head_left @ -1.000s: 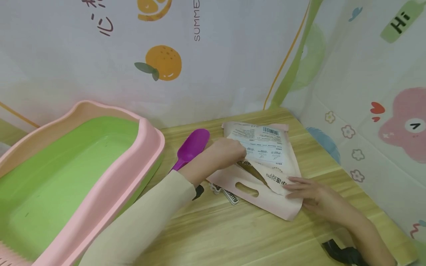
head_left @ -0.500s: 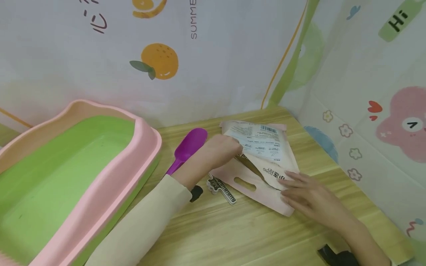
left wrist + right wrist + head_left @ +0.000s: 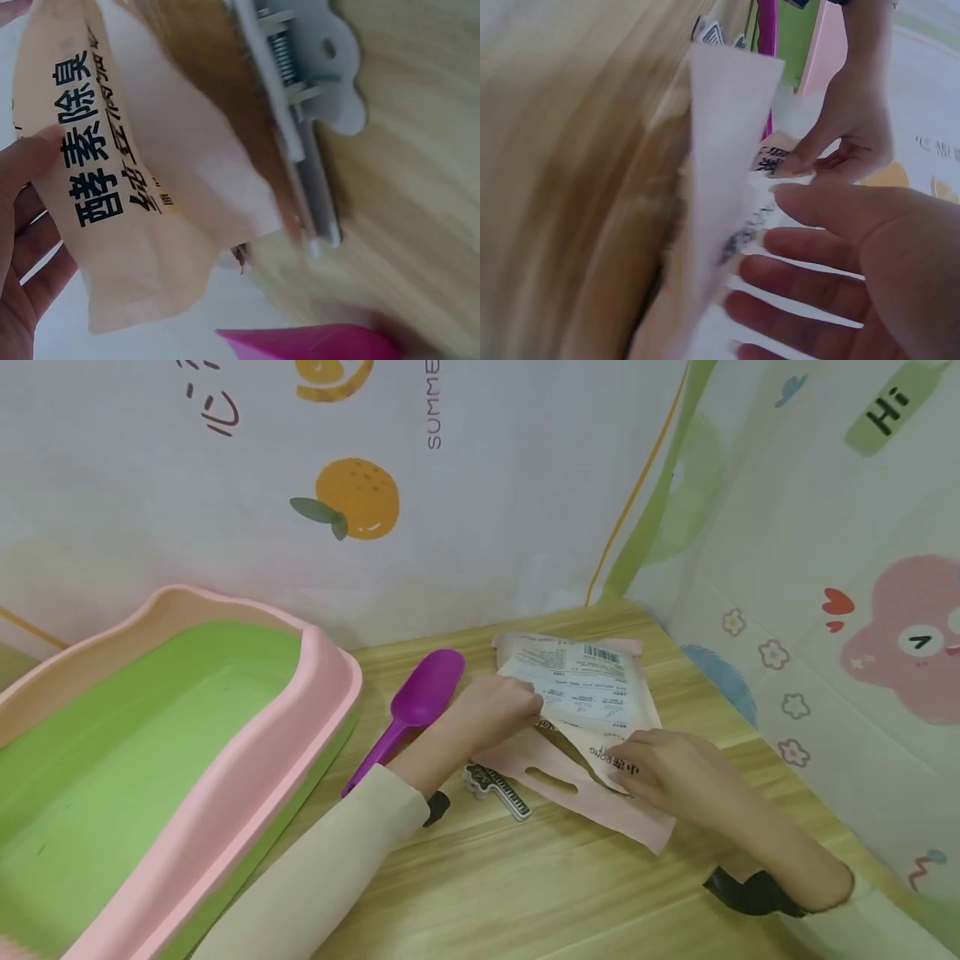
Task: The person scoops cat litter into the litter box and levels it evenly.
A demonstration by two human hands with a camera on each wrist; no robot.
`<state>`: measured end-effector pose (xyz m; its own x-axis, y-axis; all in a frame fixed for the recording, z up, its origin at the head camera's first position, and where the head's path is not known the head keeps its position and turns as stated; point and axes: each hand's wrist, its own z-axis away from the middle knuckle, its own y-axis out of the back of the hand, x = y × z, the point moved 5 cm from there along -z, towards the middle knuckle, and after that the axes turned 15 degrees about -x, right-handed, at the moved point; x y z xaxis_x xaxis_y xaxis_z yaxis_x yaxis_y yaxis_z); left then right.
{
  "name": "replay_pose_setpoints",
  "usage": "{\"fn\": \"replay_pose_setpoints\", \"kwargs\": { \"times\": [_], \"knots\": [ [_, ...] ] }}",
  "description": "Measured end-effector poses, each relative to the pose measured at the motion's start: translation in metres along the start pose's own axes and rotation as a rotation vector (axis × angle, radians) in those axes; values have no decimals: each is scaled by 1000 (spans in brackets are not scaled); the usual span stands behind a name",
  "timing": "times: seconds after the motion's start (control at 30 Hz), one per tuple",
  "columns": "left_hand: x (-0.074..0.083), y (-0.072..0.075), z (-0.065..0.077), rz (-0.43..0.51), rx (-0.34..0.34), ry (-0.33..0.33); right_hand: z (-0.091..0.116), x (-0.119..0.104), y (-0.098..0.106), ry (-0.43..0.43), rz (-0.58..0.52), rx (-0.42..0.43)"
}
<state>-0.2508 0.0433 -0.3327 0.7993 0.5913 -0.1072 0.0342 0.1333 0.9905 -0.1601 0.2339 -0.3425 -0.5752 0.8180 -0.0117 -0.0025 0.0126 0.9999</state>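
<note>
A pale pink cat litter bag (image 3: 585, 693) with black print and a cut-out handle slot lies on the table, a long slit gaping below its printed flap. My left hand (image 3: 506, 706) grips the flap's left end; in the left wrist view its thumb presses on the printed side, the fingers behind. My right hand (image 3: 675, 772) has bent fingers at the flap's right end, thumb near the slit. The right wrist view shows those fingertips (image 3: 757, 270) against the bag. A white spring clip (image 3: 498, 785) lies beside the bag's left edge.
A pink-rimmed green litter box (image 3: 330, 668) stands at the left. A purple scoop (image 3: 427, 689) lies between it and the bag, partly behind my left forearm. Printed cloth walls rise behind the table and at the right.
My right hand has shifted up and left along the flap, its straight fingers now bent. The left hand dips slightly, and more of the scoop's handle shows.
</note>
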Motion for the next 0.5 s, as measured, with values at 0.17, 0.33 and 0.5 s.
{"fn": "replay_pose_setpoints", "kwargs": {
  "times": [0.17, 0.33, 0.5],
  "knots": [
    [0, -3, 1, 83, 68, 9, -12, -1, 11, -12, -41, -147],
    [-2, -2, 3, 119, 80, 47, -27, 0, 20, -33, -82, -194],
    [-1, 2, 2, 128, 89, 45, -40, -1, 24, -93, -68, -208]
  ]
}}
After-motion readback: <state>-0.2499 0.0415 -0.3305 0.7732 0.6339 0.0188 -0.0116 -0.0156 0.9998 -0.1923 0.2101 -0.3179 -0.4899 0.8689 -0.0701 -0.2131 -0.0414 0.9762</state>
